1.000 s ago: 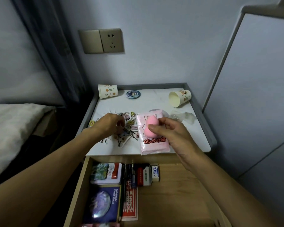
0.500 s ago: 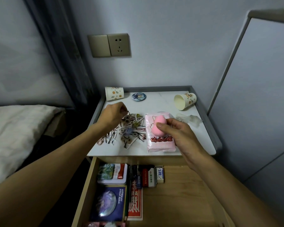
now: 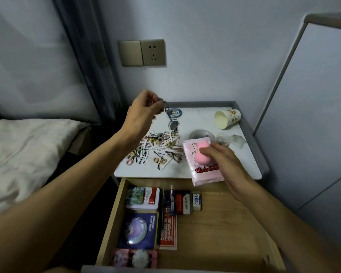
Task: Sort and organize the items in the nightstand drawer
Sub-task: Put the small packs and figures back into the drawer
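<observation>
At the far left lies a bed (image 3: 28,146) with pale bedding. Beside it, the left hand (image 3: 144,113) is raised above the rear left of the nightstand (image 3: 197,119), its fingertips pinching the top of a charm keychain (image 3: 172,123) that dangles down toward the white top. Below the charms, a scattered pile of hair ties and bobby pins (image 3: 156,150) covers the left half of the surface. The drawer (image 3: 215,223) stands pulled open underneath, with a tin (image 3: 143,198), a blue badge card (image 3: 139,229), a red packet (image 3: 168,229) and small boxes (image 3: 185,201) packed along its left side. Further right, the right hand (image 3: 224,162) grips a pink tissue pack (image 3: 205,172) over the front edge of the top, pressing a pink sponge egg (image 3: 202,154) against it with thumb and fingers. Behind that hand lies crumpled clear plastic (image 3: 232,140), and near the rear right corner a paper cup (image 3: 227,118) rests on its side.
</observation>
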